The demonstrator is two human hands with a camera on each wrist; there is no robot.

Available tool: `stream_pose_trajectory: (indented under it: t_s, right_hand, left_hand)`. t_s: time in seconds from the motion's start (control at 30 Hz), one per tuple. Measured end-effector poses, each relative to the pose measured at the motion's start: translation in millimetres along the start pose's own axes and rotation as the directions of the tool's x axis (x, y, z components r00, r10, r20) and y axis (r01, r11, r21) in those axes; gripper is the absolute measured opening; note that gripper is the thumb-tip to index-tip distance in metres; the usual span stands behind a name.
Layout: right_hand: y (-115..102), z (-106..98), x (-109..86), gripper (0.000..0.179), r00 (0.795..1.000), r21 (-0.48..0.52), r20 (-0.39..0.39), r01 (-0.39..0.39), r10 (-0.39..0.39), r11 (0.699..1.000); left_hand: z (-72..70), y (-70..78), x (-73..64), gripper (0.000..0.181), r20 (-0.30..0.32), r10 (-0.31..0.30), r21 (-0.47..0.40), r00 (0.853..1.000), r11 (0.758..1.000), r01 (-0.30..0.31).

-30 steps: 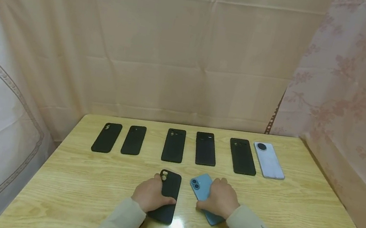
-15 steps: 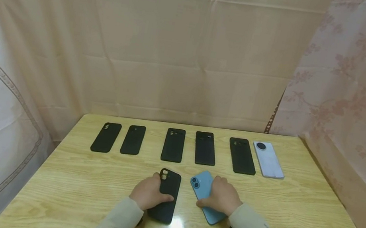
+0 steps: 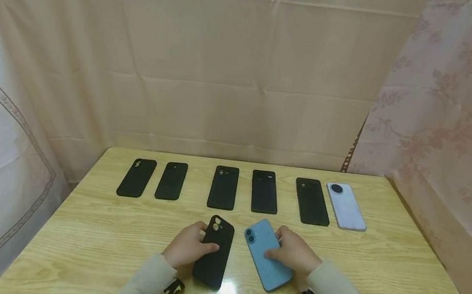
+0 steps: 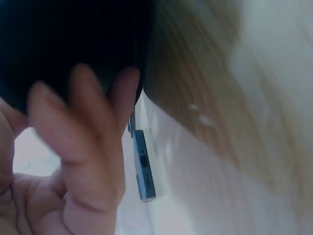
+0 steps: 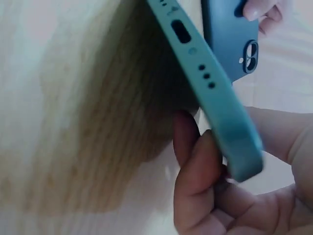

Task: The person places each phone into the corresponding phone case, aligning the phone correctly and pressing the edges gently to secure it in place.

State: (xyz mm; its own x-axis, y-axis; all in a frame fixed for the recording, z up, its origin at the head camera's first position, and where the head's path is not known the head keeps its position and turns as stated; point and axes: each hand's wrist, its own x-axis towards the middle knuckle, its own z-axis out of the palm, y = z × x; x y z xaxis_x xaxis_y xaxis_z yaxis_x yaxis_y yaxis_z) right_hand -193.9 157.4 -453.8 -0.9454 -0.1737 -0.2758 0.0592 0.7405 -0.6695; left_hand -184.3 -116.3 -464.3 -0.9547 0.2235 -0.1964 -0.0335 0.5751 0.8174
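Note:
My left hand (image 3: 190, 246) grips a black phone case (image 3: 217, 261) by its left edge, thumb on top and fingers underneath. Two round camera openings show at the case's upper left corner. To the right of it, my right hand (image 3: 295, 252) holds a blue phone (image 3: 269, 267) by its right edge, thumb across the back. Its two camera lenses sit at the upper left. The right wrist view shows the phone's bottom edge (image 5: 205, 83) with its charging port, tilted above the table, fingers curled beneath. In the left wrist view the fingers (image 4: 93, 127) support the dark case from below.
Along the far side of the wooden table (image 3: 108, 240) lies a row of several black cases and phones, among them a black case (image 3: 137, 177) at the left end. A pale lilac phone (image 3: 347, 207) ends the row at the right. Cloth curtains (image 3: 249, 66) enclose the table.
Both hands have shifted outward along the edges of what they hold. The black case and blue phone are now lifted and tilted, with more of the blue back uncovered. The back row has stayed put.

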Motion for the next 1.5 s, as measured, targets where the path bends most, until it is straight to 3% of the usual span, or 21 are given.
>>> stream_pose_trajectory:
  t_s: [0.37,0.77,0.93,1.13,1.27,1.5]
  right_hand:
    - [16,-1,0.5,0.022,0.997,0.234,0.074,-0.02,0.002,0.972]
    - [22,1,-2.7,0.021,1.0,0.353,0.025,-0.002,-0.007,0.936]
    - [19,-1,-4.8,0.035,1.0,0.47,-0.019,0.002,0.008,0.883]
    - [8,-6,-8.5,0.055,1.0,0.656,0.014,-0.002,-0.01,0.755]
    - [0,-11,-11.5,0.056,1.0,0.695,0.025,-0.014,-0.005,0.719]
    - [-14,-13,-21.0,0.056,1.0,0.725,0.016,-0.018,0.009,0.688]
  left_hand:
    - [-5.6,1.3,-5.0,0.048,-0.011,-0.004,-0.147,1.0,0.989,0.003]
    - [-12.8,5.9,-8.2,0.045,-0.088,0.009,-0.258,0.996,0.966,-0.032]
    - [-16.2,11.6,-10.2,0.046,-0.099,0.003,-0.337,0.995,0.941,-0.037]
    - [-23.4,17.8,-12.5,0.048,-0.114,0.017,-0.348,0.993,0.936,-0.055]
    - [-28.0,22.6,-15.8,0.047,-0.119,0.012,-0.387,0.993,0.92,-0.058]
    - [-33.7,32.4,-21.6,0.05,-0.123,0.011,-0.421,0.992,0.905,-0.062]
